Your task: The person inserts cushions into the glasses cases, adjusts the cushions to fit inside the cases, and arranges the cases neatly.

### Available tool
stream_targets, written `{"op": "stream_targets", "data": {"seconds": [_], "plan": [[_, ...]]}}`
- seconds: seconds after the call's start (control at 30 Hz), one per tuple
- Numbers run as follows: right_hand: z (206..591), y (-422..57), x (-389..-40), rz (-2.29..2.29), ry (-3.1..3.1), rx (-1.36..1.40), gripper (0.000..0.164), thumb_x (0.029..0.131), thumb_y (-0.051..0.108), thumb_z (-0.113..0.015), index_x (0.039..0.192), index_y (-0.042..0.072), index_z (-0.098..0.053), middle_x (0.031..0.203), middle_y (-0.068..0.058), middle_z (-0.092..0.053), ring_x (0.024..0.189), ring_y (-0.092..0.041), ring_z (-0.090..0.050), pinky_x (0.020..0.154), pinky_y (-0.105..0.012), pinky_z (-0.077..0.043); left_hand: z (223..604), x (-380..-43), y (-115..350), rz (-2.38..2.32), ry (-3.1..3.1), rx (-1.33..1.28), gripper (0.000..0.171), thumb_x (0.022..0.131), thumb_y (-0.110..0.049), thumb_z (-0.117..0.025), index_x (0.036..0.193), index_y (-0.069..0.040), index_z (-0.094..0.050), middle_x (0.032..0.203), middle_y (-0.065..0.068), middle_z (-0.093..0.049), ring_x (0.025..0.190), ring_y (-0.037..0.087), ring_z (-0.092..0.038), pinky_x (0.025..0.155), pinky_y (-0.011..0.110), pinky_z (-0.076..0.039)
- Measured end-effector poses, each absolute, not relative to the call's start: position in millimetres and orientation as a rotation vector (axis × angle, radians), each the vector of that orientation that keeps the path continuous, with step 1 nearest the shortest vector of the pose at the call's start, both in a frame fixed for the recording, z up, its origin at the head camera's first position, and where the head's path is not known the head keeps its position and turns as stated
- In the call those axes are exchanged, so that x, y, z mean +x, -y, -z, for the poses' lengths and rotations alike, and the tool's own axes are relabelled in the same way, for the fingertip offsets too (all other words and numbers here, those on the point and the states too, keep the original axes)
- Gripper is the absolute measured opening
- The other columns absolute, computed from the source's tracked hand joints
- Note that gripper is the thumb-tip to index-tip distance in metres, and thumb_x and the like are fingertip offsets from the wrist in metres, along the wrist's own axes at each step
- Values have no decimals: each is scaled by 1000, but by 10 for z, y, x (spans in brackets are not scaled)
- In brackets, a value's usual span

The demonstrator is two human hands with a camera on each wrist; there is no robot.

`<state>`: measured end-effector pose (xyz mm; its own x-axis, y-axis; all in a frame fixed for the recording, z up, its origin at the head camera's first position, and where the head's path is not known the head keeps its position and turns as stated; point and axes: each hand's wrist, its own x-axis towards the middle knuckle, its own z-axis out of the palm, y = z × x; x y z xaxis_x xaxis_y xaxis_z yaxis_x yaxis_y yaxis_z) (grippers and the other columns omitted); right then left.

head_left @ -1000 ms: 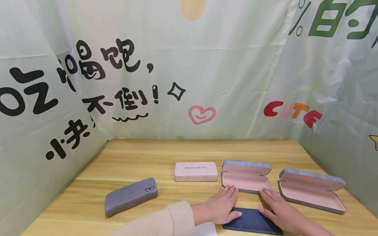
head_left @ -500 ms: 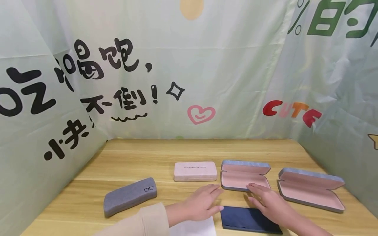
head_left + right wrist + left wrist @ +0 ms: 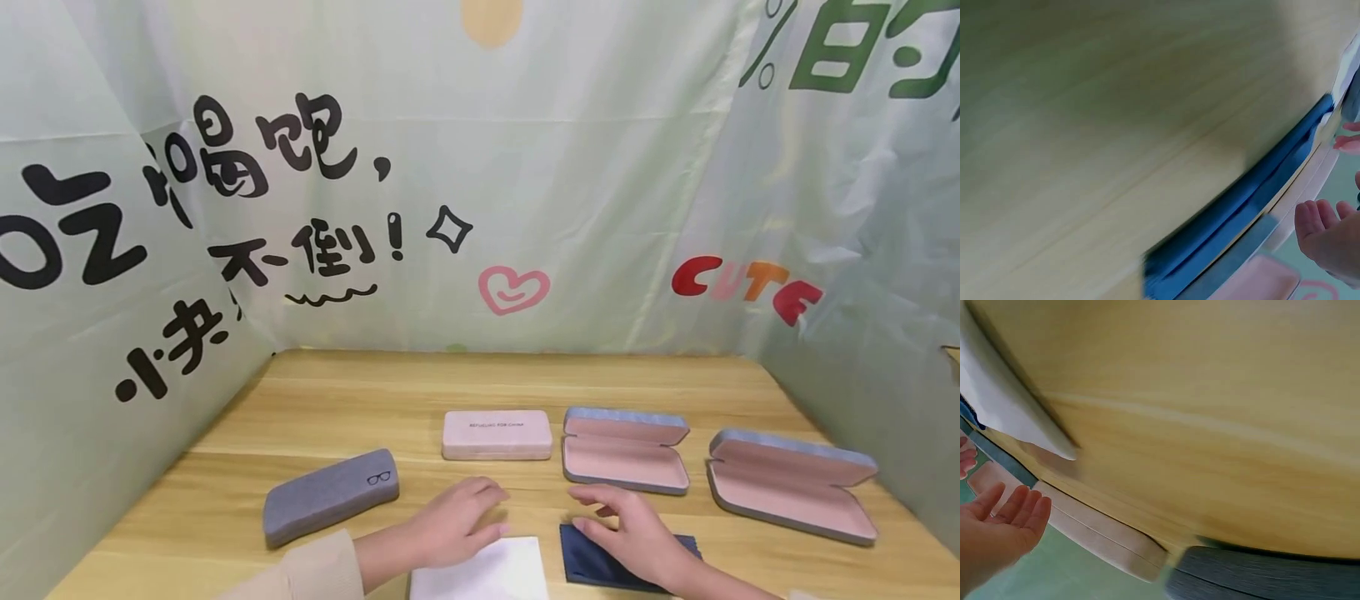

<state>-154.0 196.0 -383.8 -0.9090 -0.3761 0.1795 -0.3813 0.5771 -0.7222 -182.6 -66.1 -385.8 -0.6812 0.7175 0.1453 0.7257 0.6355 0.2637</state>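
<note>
My left hand (image 3: 457, 527) hovers with loosely bent fingers over the far edge of a flat white piece (image 3: 487, 573); whether it is cloth or paper I cannot tell. To its right, my right hand (image 3: 633, 533) is above a dark blue folded cloth (image 3: 581, 562) with a zigzag edge, covering part of it. Neither hand holds anything. Behind the right hand a blue glasses case (image 3: 626, 462) lies with its lid up, showing a pink inside. In the left wrist view the left hand (image 3: 1007, 528) has its fingers apart from everything.
A second blue glasses case (image 3: 791, 496) stands with its lid up at the right. A closed pink case (image 3: 497, 437) lies at the middle, and a closed grey case (image 3: 330, 498) with a glasses print lies at the left. Printed curtains (image 3: 600, 192) surround the wooden table (image 3: 375, 379).
Both hands have lifted off the blue cloth and the case's front edge and moved left. The left hand is now over the white piece. The cases look unmoved.
</note>
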Motion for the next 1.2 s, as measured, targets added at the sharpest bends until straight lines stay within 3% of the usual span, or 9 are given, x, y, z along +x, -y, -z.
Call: {"op": "stream_targets", "data": {"seconds": [0.33,0.5,0.67,0.97,1.2], "plan": [[3921,-1649,-1585,-1723,2728,755,38,88,17,-63,117,-7,-58,118,-26,-59,104,-23,-60,75,-19,-51,3913,-1735,1091,662,2879,-1130,41,94,-40,-50,116,-7,-61,109,1,-59,100,12,-56,86,29,-49],[3968,-1575,-1587,-1767,2734,766,36,87,12,-62,117,-9,-58,116,-26,-60,101,-29,-60,74,-19,-50,3927,-1715,1297,887,2925,-1088,43,93,-39,-52,117,-4,-60,104,-1,-57,86,3,-48,74,21,-47],[3955,-1538,-1588,-1758,2774,753,36,85,10,-65,115,-8,-59,115,-25,-61,99,-33,-59,73,-20,-50,3940,-1689,1403,1003,2920,-1043,40,90,-35,-58,114,-2,-61,101,-1,-57,84,2,-48,71,20,-46],[4002,-1500,-1601,-1763,2816,767,37,82,2,-66,115,-11,-58,101,-14,-60,80,-8,-50,64,-18,-44,3970,-1631,1422,1096,2948,-955,31,81,-27,-70,102,-5,-64,95,-4,-55,80,1,-48,68,19,-45],[4032,-1469,-1621,-1724,2841,804,36,81,-2,-66,115,-8,-58,94,-8,-53,75,-7,-44,61,-17,-41,3994,-1640,1423,1156,2951,-922,27,77,-20,-74,97,-5,-63,93,-3,-54,78,-1,-46,68,18,-45]]}}
